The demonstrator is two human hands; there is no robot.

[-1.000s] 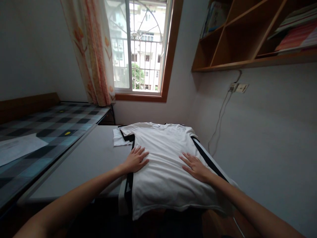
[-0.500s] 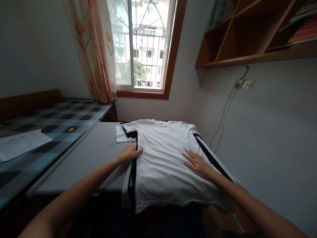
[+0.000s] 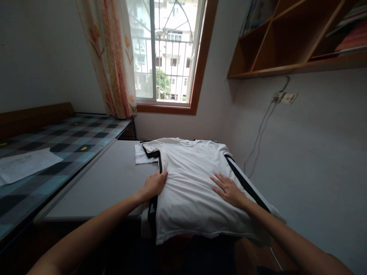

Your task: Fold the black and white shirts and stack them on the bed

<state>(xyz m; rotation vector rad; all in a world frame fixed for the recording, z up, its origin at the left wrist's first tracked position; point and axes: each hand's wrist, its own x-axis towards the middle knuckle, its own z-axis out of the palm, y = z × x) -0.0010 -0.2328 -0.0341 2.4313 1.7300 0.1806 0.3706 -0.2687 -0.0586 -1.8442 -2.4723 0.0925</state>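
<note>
A white T-shirt (image 3: 192, 202) lies spread out with its collar toward the window and its hem over the table's near edge. Beneath it a black garment (image 3: 246, 179) shows along both sides, and a white piece of cloth (image 3: 140, 154) sticks out past the left sleeve. My left hand (image 3: 155, 184) is closed on the shirt's left side edge, its fingertips partly hidden at the fabric. Flat on the right part of the shirt rests my right hand (image 3: 228, 189), fingers spread. Creases run across the shirt between the two hands.
The grey-white table (image 3: 100, 187) extends left to a bed with a checked cover (image 3: 94, 131) and a paper sheet (image 3: 28, 164). A wooden shelf (image 3: 286, 46) overhangs at the right, above a wall socket with a hanging cable (image 3: 262, 126). Behind stand the window and a curtain (image 3: 114, 57).
My left hand has slid slightly toward me and right, and its fingers have closed on the shirt's side edge. Creases there have deepened. My right hand stays in place.
</note>
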